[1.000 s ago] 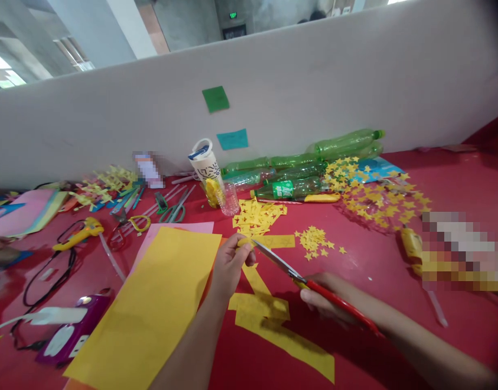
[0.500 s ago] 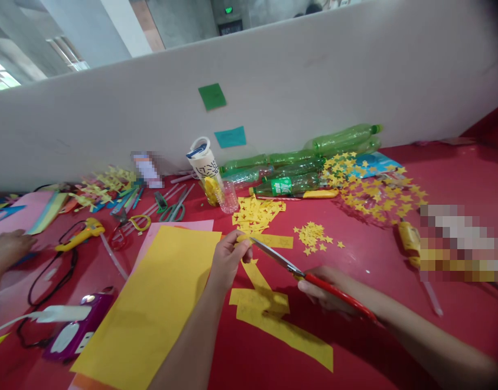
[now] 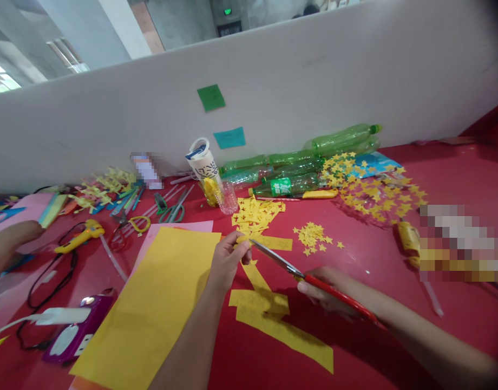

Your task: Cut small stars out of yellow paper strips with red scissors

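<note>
My left hand (image 3: pixel 227 262) pinches a small bit of yellow paper (image 3: pixel 244 243) above the red table (image 3: pixel 395 336). My right hand (image 3: pixel 324 292) grips red-handled scissors (image 3: pixel 309 279), whose blades point up-left and meet the pinched paper. Cut yellow strips (image 3: pixel 273 319) lie under both hands. A large yellow sheet (image 3: pixel 151 309) lies left of my left arm. Small heaps of yellow stars (image 3: pixel 314 237) and yellow offcuts (image 3: pixel 255 214) lie just beyond the hands.
Green plastic bottles (image 3: pixel 297 168) lie along the white partition (image 3: pixel 273 81), with scattered stars (image 3: pixel 374 189) at their right. A paper cup (image 3: pixel 202 162), spare scissors (image 3: pixel 174 208), a yellow glue gun (image 3: pixel 80 234), a purple device (image 3: pixel 76 330) and another person's hand (image 3: pixel 9 241) are at left.
The other person's hand at the far left has come into view and moved over the pink paper. My hands and the scissors have barely shifted.
</note>
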Demonstrator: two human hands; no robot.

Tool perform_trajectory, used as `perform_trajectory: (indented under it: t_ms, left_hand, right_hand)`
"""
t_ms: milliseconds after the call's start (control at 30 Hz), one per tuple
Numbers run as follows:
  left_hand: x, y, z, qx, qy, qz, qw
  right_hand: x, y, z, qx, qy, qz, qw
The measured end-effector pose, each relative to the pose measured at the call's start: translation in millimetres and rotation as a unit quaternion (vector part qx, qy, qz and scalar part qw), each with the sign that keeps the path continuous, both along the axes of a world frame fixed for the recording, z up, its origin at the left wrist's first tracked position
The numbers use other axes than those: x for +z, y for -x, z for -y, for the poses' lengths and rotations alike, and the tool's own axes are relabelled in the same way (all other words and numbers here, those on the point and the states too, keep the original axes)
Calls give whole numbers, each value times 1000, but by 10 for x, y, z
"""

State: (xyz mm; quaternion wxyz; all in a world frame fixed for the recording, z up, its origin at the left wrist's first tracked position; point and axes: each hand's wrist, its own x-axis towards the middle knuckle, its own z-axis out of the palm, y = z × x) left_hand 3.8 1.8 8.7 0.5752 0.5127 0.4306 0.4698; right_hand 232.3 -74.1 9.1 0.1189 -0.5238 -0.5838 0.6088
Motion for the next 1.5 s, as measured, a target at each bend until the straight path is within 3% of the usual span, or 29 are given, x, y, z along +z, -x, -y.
perform_trajectory:
  t_ms: [133,367,533,833,1133,1333,1500]
  left_hand:
    - [18,-8,6,7,3,-4,1000]
    - [12,-14,11,-7,2,23,1000]
    - [-30,-42,51,-27,-11,22,999]
    - [-98,-59,70,-34,-9,31,999]
    - [-111,-43,61,-52,0,39,998]
    - [-111,-48,62,-51,2,42,998]
    - [-102,-54,63,-43,9,38,998]
  right_hand:
    - [72,12,-4,4,-27,8,1000]
    - [-131,-12,-17,4,-44,-8,999]
    - [-140,28,-14,-1,-63,-28,998]
    - [-132,48,31,-4,-54,-48,997]
    - [-8,115,34,-34,-20,-72,997]
    - [-41,157,50,-55,14,-58,997]
    - [-88,146,44,-56,2,-46,997]
